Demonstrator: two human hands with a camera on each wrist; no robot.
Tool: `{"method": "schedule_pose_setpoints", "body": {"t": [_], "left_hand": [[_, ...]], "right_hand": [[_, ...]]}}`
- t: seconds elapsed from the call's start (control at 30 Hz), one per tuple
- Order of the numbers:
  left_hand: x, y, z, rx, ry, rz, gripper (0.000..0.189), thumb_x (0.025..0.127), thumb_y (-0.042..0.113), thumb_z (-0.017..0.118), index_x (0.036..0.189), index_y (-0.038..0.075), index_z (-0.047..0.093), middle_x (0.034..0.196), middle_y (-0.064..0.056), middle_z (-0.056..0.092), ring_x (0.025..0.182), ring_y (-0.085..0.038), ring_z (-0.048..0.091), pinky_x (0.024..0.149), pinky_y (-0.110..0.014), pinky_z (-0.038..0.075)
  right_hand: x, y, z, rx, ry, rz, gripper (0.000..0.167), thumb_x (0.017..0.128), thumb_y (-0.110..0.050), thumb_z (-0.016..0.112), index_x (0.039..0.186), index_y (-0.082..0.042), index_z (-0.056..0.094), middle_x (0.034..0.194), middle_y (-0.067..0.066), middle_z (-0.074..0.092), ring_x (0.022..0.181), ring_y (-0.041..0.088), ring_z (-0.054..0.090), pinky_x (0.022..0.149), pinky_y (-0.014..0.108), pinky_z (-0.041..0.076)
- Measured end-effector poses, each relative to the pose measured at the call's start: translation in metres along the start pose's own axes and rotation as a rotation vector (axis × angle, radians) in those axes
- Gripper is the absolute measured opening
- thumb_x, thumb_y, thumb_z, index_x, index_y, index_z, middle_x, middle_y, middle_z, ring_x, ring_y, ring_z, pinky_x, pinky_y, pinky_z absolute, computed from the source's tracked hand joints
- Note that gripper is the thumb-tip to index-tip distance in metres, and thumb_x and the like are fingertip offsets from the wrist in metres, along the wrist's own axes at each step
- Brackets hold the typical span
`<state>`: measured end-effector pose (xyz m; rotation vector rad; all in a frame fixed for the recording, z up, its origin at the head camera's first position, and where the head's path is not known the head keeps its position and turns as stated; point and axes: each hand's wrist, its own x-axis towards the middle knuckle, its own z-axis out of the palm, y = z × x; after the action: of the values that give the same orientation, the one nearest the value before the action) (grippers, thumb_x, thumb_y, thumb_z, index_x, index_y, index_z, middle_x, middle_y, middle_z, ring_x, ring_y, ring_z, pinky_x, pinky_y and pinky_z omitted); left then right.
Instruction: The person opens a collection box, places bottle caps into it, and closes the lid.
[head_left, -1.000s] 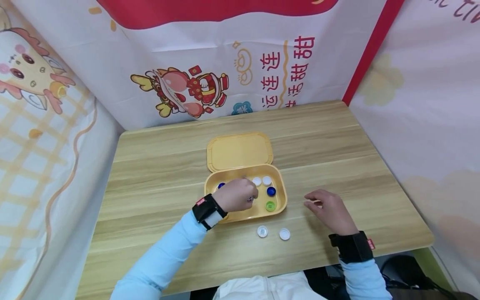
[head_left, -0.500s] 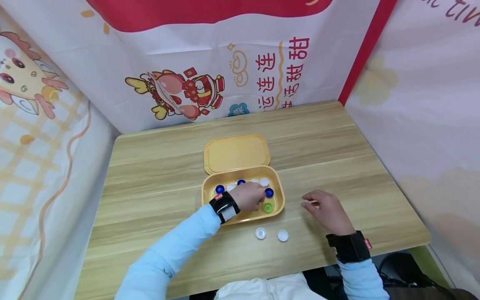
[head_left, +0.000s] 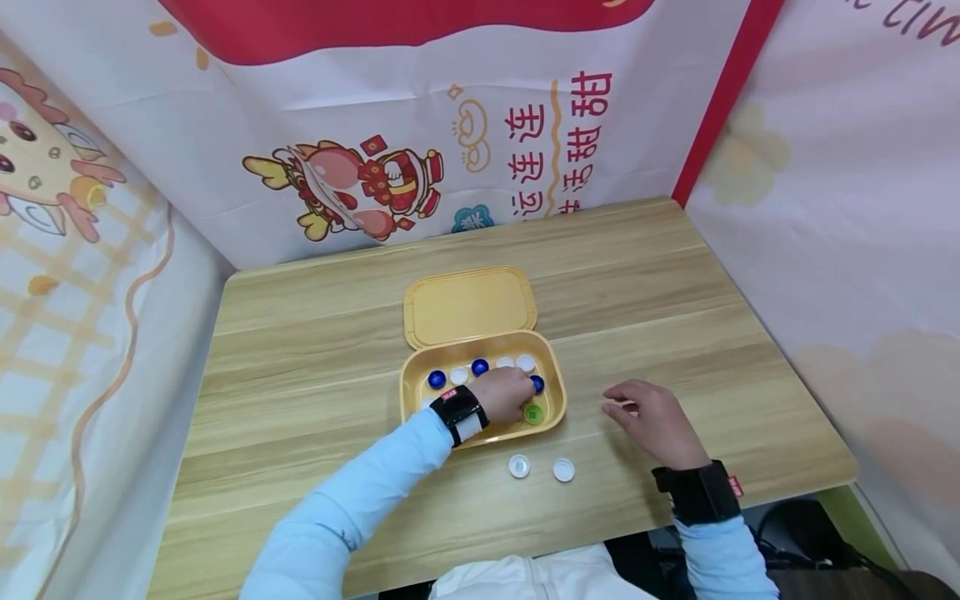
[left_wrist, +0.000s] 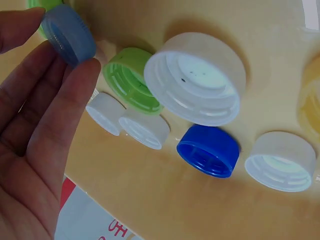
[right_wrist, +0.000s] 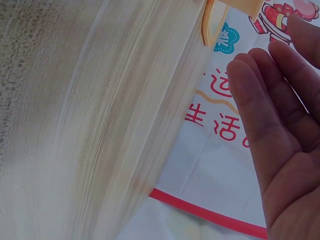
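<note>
My left hand [head_left: 501, 393] reaches into the yellow box [head_left: 559, 408], over its right part. The left wrist view shows thumb and fingertips pinching a blue bottle cap [left_wrist: 70, 36] by its rim. Around that hand lie a green cap [left_wrist: 120, 82], a large white cap [left_wrist: 197, 77], another blue cap [left_wrist: 209, 150] and several smaller white caps. From the head, a green cap [head_left: 533, 414] shows just beside the fingers. To the right of the box, my right hand [head_left: 656, 421] hovers near the table with fingers loosely bent, holding nothing.
Behind the box lies its flat yellow lid [head_left: 471, 307] on the wooden table [head_left: 322, 325]. Two caps, one clear-white [head_left: 519, 466] and one white [head_left: 564, 470], lie in front of the box. Printed cloth walls [head_left: 337, 92] stand at the back and sides.
My left hand has moved right inside the box, uncovering blue and white caps on the left, and now pinches the blue cap at the right. My right hand has stayed in place.
</note>
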<state>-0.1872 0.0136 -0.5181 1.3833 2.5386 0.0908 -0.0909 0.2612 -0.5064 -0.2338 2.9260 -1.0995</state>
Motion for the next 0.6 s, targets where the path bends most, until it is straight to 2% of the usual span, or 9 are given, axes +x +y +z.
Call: {"method": "schedule_pose_setpoints", "body": {"t": [0.33, 0.6], "left_hand": [[0.0053, -0.0005, 0.0054, 0.015, 0.021, -0.005, 0.018, 0.076, 0.006, 0.073, 0.074, 0.016, 0.058, 0.071, 0.005, 0.056, 0.065, -0.012, 0.056, 0.058, -0.027, 0.049], [0.0073, 0.0005, 0.0053, -0.005, 0.002, -0.005, 0.013, 0.077, 0.003, 0.073, 0.08, 0.012, 0.065, 0.075, 0.005, 0.058, 0.069, -0.012, 0.057, 0.063, -0.025, 0.05]], "right_hand": [[0.0002, 0.0021, 0.0, 0.001, 0.006, -0.007, 0.017, 0.088, -0.012, 0.072, 0.103, -0.003, 0.071, 0.098, 0.008, 0.069, 0.083, 0.023, 0.066, 0.069, 0.038, 0.057], [0.0008, 0.0027, 0.001, 0.002, -0.005, 0.012, 0.018, 0.089, -0.013, 0.072, 0.104, -0.003, 0.071, 0.1, 0.008, 0.069, 0.084, 0.023, 0.066, 0.071, 0.038, 0.057]]}}
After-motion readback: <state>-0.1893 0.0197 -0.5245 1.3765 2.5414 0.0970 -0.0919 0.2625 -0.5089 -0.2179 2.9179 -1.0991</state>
